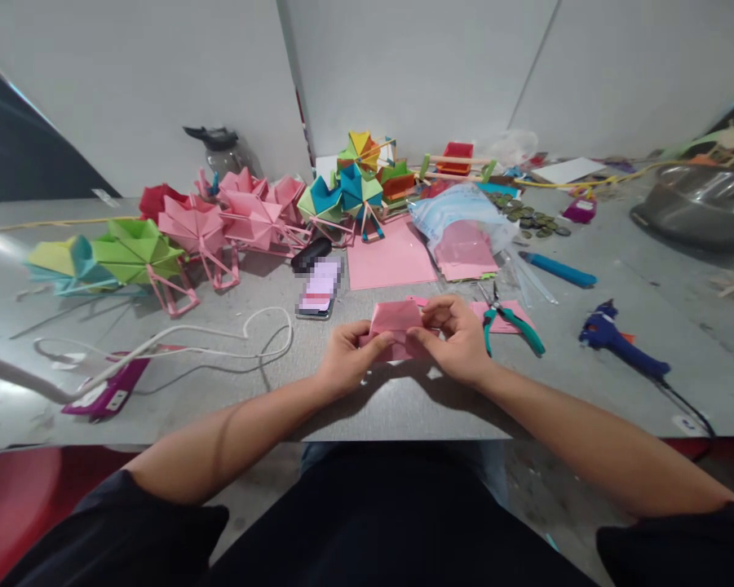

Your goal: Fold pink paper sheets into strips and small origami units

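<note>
Between my two hands, just above the table's front part, is a folded piece of pink paper [396, 319]. My left hand [351, 355] pinches its left side, thumb on top and fingers behind. At the right side, my right hand [456, 338] grips the paper with the thumb pressed on it and the fingers curled. Right beside that hand lie pliers [519, 326] with teal handles, resting on more pink paper [483, 308]. Farther back are a large pink sheet [388, 259] and a clear plastic bag [462, 216] with pink paper in it.
Folded-paper wheel models [250, 216] line the back. A phone [320, 287] and black case [311, 254] lie left of centre. A white cable [263, 359] runs to a purple power strip [110, 387]. Rightward are a blue glue gun [624, 346], a blue cutter [559, 269] and a metal bowl [697, 212].
</note>
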Motion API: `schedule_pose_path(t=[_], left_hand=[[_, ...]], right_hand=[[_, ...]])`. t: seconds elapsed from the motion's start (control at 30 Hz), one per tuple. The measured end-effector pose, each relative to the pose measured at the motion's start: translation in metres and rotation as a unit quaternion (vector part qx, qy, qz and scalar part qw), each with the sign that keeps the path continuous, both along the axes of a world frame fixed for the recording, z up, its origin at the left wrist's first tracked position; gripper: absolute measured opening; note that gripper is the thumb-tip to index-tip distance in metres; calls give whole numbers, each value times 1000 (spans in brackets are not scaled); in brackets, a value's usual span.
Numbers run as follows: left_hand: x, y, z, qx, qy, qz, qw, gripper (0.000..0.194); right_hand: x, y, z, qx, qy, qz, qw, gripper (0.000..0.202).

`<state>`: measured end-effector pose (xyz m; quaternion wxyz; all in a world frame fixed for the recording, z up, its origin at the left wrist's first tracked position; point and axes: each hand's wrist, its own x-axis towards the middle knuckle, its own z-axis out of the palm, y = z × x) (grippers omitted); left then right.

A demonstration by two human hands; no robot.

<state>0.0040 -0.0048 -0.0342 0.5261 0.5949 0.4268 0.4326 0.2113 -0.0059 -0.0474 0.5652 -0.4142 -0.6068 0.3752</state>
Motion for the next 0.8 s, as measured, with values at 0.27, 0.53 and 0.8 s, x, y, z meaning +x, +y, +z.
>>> schedule_pose_path(t=[0.27, 0.53, 0.8], left_hand=[[0, 2, 0, 13, -11, 4, 1000, 38], [-3, 2, 7, 77, 65, 18, 995, 57], [-2, 2, 3, 71, 66, 12, 995, 30]], right_hand=[[2, 3, 1, -7, -19, -11, 1000, 31], [5, 6, 3, -38, -23, 5, 999, 36], [2, 8, 3, -54, 27, 44, 997, 39]])
